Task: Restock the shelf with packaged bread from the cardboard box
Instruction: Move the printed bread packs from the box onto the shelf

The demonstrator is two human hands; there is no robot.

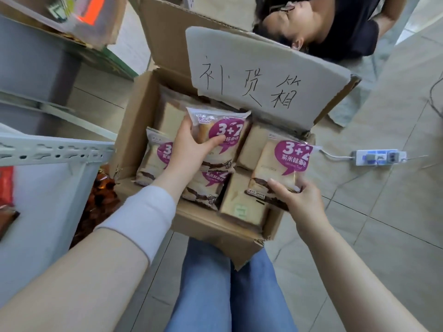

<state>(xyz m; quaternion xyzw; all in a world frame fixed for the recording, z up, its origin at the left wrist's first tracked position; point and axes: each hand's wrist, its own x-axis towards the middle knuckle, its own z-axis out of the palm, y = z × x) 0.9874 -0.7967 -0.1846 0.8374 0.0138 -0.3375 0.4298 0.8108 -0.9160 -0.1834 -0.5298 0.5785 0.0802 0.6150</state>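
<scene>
Pale floor tiles [374,212] carry an open cardboard box [134,130] of packaged bread beside a grey shelf [55,149]. Left hand [189,149] fingers [215,141] wrap one bread packet [223,133] above the box; right hand [299,200] fingers pinch another packet [282,164] by its lower edge.

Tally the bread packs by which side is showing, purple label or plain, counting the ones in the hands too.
Purple-label packs: 4, one in the left hand, one in the right hand, two in the cardboard box.
Plain-side packs: at least 4 in the box; some are partly hidden.
Total: at least 8 packs visible.
</scene>
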